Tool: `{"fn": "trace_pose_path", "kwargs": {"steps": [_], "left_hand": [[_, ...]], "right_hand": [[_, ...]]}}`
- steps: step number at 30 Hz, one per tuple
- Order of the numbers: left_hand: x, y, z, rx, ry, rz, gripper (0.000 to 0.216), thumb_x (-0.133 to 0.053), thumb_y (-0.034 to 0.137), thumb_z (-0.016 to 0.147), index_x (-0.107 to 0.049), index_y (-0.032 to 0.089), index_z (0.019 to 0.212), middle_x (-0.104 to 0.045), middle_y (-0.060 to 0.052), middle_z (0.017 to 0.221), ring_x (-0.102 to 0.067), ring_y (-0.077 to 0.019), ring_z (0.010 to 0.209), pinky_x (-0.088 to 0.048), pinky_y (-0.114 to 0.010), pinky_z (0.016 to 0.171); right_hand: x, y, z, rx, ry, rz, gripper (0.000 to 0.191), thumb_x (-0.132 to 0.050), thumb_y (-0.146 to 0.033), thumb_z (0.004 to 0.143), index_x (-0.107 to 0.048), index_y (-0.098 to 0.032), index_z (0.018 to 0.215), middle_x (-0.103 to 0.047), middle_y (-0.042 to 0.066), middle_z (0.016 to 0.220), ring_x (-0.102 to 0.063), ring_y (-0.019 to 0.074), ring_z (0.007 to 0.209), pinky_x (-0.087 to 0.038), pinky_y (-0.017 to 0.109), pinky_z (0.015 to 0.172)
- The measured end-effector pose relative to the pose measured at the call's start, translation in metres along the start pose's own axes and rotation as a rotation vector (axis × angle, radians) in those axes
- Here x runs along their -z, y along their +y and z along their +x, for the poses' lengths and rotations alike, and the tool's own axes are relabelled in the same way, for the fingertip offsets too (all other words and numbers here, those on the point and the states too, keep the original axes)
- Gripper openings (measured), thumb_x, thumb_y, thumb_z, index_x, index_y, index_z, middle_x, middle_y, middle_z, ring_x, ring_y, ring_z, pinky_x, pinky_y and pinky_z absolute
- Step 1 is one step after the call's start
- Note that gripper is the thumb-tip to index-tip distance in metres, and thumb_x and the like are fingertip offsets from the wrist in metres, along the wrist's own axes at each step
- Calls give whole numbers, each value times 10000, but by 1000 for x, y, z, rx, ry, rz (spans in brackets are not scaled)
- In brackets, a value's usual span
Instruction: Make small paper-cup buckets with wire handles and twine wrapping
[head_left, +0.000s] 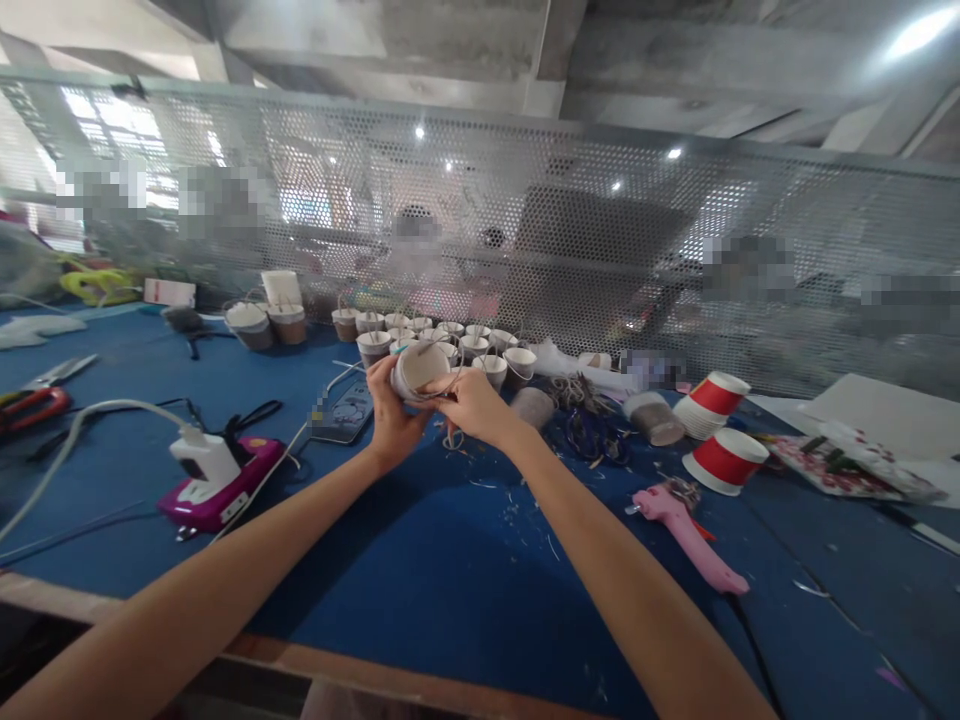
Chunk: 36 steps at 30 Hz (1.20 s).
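Note:
A paper cup [421, 370] with a pale inside is held above the blue table, its mouth tilted toward me. My left hand [394, 420] wraps round its left side and underside. At the cup's right rim, my right hand [472, 402] has its fingers pinched, by a thin cord handle that loops over the rim. Whether the fingertips grip the cord or the rim itself is hard to make out. Behind the held cup stand several similar small cups [517, 368] with thin handles, partly hidden by my hands.
A pink glue gun [694, 540] lies at the right, near red-and-white paper cups [726, 461]. Leftward are a purple power strip [217, 490], a phone [343, 412] and scissors [45, 395]. A bundle of cords [592, 420] sits right of centre. A perforated metal screen [480, 230] closes the back.

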<state>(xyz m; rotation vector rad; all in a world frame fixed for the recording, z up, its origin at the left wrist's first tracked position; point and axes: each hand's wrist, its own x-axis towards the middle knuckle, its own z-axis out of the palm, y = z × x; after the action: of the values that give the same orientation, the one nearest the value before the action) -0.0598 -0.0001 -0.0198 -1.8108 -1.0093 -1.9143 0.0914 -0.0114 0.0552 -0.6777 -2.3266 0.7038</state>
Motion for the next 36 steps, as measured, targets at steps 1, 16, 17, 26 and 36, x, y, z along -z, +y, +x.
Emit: {"fn": "trace_pose_path", "kwargs": {"steps": [1, 16, 17, 26, 36], "left_hand": [[0, 0, 0, 6, -6, -1, 686, -697, 351, 724, -330, 223, 1289, -432, -121, 1193, -435, -282, 1127, -378, -515, 979], [-9, -30, -8, 586, -106, -36, 679, -711, 186, 643, -363, 176, 1226, -519, -140, 1200, -509, -287, 1150, -393, -472, 1007], [-9, -33, -8, 615, -161, -26, 677, -721, 176, 622, -383, 175, 1208, -542, -134, 1176, -529, -288, 1128, -408, -468, 992], [-11, -61, -13, 719, -418, 22, 610, -700, 220, 646, -477, 143, 1208, -601, -154, 1180, -562, -306, 1116, -429, -497, 972], [-12, -60, -18, 629, -381, 50, 791, -660, 185, 656, -330, 150, 1375, -619, -161, 1213, -566, -315, 1173, -441, -474, 989]], "right_hand": [[-1, 2, 0, 2, 21, 29, 244, -566, -261, 877, -725, -214, 1056, -732, 32, 903, -565, 81, 428, -494, 221, 451], [110, -18, -32, -329, 517, -208, 415, -628, -537, 776, -687, -135, 861, -648, 36, 621, -559, 107, 446, -452, 238, 467], [124, -21, -40, -424, 527, -285, 452, -597, -581, 781, -693, -141, 832, -626, 33, 571, -557, 118, 451, -444, 244, 474], [190, -19, -98, -1172, 313, -240, 450, -733, -516, 691, -634, -115, 870, -697, 146, 793, -652, 178, 659, -544, 259, 581], [197, -19, -106, -1143, 169, -65, 395, -786, -435, 659, -639, -107, 822, -725, 163, 869, -709, 210, 797, -595, 248, 685]]}}
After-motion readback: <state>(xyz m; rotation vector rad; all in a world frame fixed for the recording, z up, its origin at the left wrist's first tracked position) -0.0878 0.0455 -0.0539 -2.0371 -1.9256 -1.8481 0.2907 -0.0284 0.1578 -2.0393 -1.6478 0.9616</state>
